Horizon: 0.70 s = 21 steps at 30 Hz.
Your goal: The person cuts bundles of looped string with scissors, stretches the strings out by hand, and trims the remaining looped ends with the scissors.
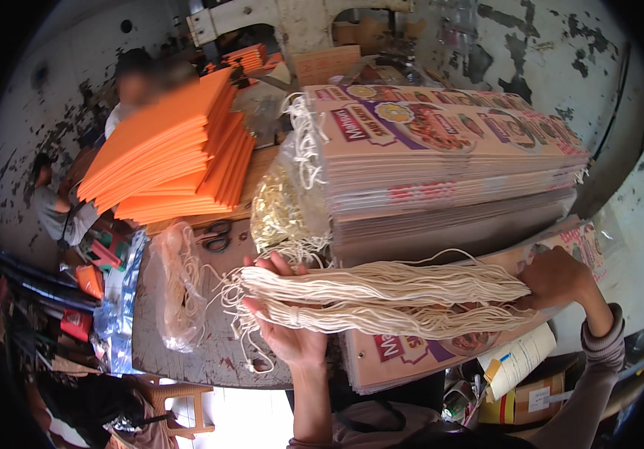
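Palm up with fingers spread wide, the left hand (292, 340) supports one end of a cream cord bundle (382, 280) at 9 o'clock, while the right hand (558, 277) is closed around the opposite end at 3 o'clock. Parted into two thick bands, it crosses above printed sheets (397, 367) on the table (210, 359). Seen from its middle, a tall printed stack (442, 165) rises at 1 o'clock; dark-handled scissors (219, 233) lie at 10 o'clock, with folded orange pieces (161, 146) piled beyond them, and a clear bag (180, 284) of pale cord sits at 9 o'clock.
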{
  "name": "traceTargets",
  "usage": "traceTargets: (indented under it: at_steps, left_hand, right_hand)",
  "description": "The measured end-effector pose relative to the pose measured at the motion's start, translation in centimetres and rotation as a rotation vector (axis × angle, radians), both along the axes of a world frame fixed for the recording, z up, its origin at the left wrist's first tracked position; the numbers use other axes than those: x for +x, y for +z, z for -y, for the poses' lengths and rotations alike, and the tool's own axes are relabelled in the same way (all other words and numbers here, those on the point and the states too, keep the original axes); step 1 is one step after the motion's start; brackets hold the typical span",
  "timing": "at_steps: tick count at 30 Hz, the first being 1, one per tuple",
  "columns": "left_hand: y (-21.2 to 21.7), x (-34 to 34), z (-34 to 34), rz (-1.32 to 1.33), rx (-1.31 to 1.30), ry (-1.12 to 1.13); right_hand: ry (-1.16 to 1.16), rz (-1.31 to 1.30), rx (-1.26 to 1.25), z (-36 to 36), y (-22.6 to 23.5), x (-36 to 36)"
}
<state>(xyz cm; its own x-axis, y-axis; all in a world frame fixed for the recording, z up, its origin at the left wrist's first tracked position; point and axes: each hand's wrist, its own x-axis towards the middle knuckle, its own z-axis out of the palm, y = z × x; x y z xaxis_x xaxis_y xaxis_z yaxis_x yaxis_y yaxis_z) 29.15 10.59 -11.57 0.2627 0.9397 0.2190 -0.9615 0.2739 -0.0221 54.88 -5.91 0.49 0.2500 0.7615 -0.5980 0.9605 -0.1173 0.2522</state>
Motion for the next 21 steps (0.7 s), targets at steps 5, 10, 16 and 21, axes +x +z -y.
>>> traceTargets:
  at_steps: [5,10,16,21]
  left_hand:
    - [-1.4,-0.3,-1.8,0.132,0.146,-0.14]
    - [-0.7,-0.9,-0.9,0.131,0.103,-0.186]
    - [-1.2,-4.8,0.1,-0.613,-0.03,-0.358]
    - [-1.9,-7.0,-0.2,-0.98,0.304,-0.385]
  right_hand:
    - [-0.018,0.012,0.033,0.9,0.8,-0.2]
    - [-0.035,0.007,-0.039,0.7,0.7,0.1]
    - [0.181,-0.052,0.355,1.7,-0.9,1.0]
    - [0.156,0.037,0.239,1.8,-0.9,1.0]
